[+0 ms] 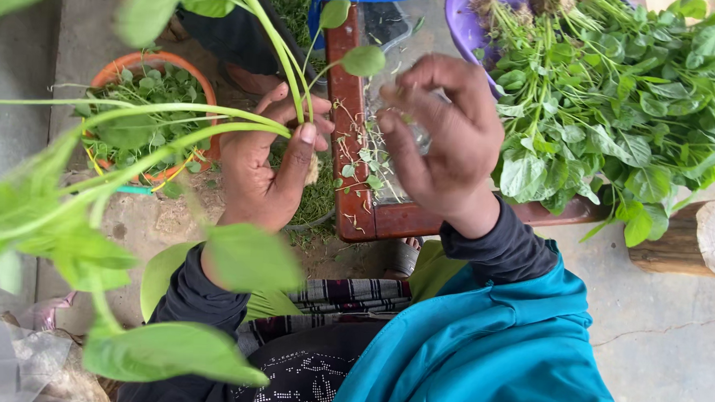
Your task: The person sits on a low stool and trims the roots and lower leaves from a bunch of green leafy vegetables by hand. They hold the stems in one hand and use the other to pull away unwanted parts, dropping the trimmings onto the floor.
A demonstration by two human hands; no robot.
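While our left hand [265, 168] has its grip clamped on a bunch of leafy green stems [174, 126] at centre left, our right hand [438, 136], fingers pinched together on a tiny bit, hovers over the table [350, 192]. We judge we're mid-trimming; the next pluck needs a careful pinch.

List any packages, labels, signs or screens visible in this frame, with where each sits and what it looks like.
Crumpled clear plastic bag: bottom left corner on the ground, translucent grey-white, no print to make out.
No labels, signs or screens show; the orange bowl of leaves and the purple basin of greens are plain containers.
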